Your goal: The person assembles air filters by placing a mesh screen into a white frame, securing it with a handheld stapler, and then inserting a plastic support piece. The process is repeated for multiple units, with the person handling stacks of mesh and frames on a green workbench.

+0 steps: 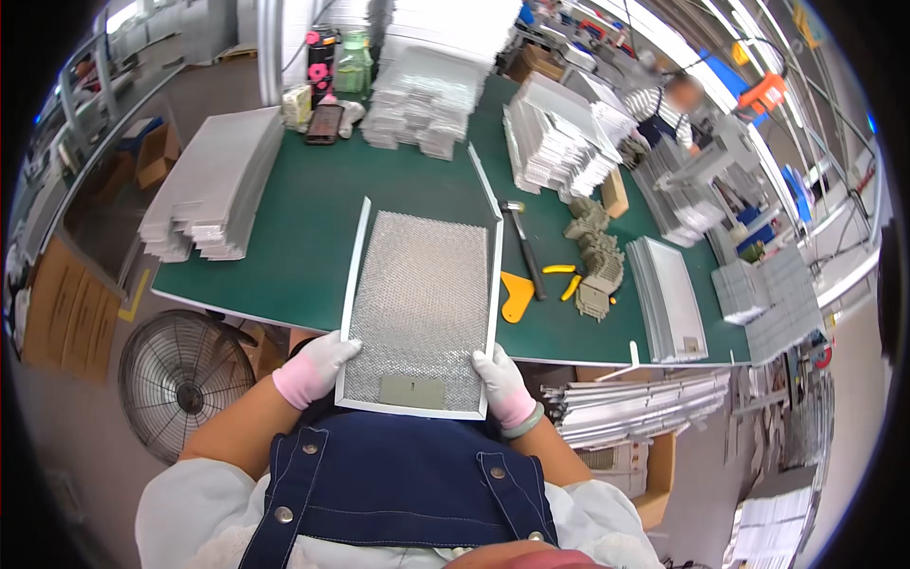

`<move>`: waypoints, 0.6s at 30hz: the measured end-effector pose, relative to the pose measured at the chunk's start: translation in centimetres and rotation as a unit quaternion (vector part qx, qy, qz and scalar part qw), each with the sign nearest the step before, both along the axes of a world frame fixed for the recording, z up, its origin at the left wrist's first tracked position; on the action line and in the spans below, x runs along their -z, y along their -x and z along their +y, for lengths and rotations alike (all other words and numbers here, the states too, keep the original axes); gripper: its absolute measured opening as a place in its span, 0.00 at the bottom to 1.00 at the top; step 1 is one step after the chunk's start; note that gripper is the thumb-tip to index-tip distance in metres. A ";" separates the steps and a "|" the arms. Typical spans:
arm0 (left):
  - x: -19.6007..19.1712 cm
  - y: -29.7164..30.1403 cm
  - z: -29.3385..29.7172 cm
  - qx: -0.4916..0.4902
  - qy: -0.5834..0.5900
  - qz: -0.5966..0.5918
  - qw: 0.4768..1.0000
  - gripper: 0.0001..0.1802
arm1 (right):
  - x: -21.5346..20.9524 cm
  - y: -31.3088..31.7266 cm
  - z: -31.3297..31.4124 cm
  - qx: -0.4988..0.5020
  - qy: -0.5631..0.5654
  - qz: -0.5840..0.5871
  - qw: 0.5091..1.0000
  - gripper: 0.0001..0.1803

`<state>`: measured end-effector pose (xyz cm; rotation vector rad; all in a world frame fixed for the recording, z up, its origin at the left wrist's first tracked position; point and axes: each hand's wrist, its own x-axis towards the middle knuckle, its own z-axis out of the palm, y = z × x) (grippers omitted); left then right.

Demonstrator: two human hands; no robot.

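Note:
A silver metal mesh filter panel (422, 284) is held in front of me, its near end past the table's front edge. White metal rails (350, 294) run along its sides and near end. At the far right a thin white strip (483, 180) angles away from the right rail, and no rail lies along the mesh's far edge. A grey-green rectangular plate (412, 392) sits at the near end of the mesh. My left hand (320, 368), in a white and pink glove, grips the near left side. On the near right side, my right hand (502, 384), gloved alike, is closed.
Right of the panel lie a hammer (524, 248), a yellow scraper (517, 297), yellow-handled pliers (569, 282) and a pile of grey-green plates (597, 261). Stacked panels (213, 180) stand left, behind and right on the green table (294, 251). A fan (190, 379) stands left; a person (664, 109) works beyond.

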<state>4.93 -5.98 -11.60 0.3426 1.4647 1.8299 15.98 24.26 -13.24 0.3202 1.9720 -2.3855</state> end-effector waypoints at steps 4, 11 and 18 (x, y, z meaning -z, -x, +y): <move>-0.4 1.2 0.2 -0.001 0.058 0.063 0.996 0.23 | -1.5 -0.9 -0.6 0.007 0.025 -0.014 1.000 0.25; -3.6 2.2 1.2 -0.029 0.107 0.174 0.978 0.24 | -2.3 -1.1 -0.8 0.020 0.016 0.029 0.999 0.25; -4.1 4.0 0.8 -0.071 0.169 0.269 0.946 0.25 | -4.3 -1.5 -2.3 0.015 -0.064 0.083 0.994 0.23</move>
